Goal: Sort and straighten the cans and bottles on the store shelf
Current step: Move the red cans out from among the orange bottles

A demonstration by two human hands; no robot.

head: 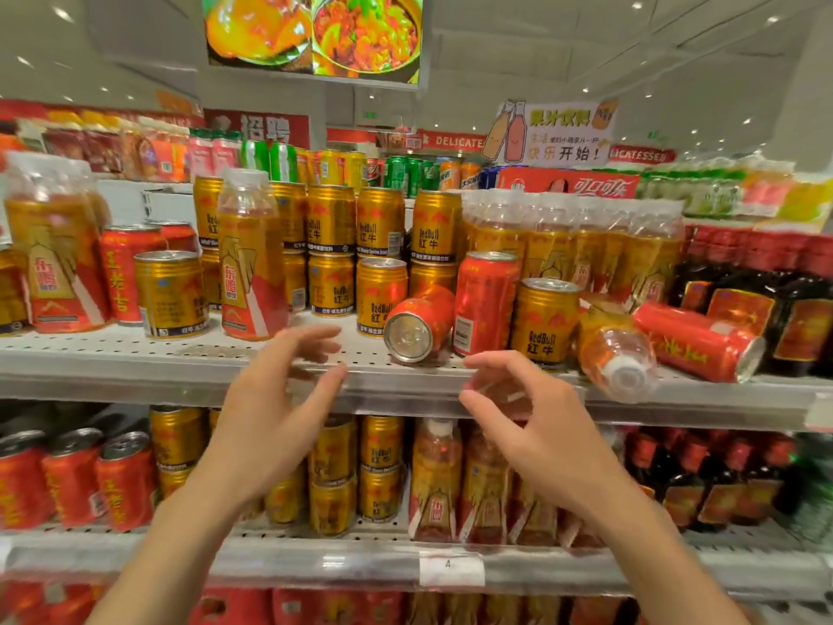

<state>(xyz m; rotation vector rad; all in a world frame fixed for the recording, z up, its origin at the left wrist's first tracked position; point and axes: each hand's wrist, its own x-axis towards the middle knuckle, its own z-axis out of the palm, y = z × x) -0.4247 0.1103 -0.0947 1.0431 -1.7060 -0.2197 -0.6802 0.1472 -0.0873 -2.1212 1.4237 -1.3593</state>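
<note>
Red aluminium is the matter at issue: a toppled red can (418,326) lies on its side on the upper shelf (135,354), near the front edge, its shiny base turned outward. All positions below are given from this can.

Just to its right stand an upright red can (484,304) and a gold can (546,322). Further right lie a fallen bottle (615,354), cap outward and overhanging the edge, and a second fallen red can (698,347). To its left stands a tall bottle (252,259), mixed among gold cans.

Both hands are held in front of and below the toppled can, touching nothing. The left hand (275,412) has fingers spread and lightly bent. The right hand (536,426) has fingers loosely curved, thumb apart; it holds nothing.

Assessment: the can, if full, will be moderately heavy and stiff, though thin-walled and dentable under hard squeezing. Its smooth side is slippery, and it will roll freely as it lies. Recommended hold: around the mid-body, thumb opposing fingers, then tip it upright. The overhanging bottle looks the likeliest to fall.
</note>
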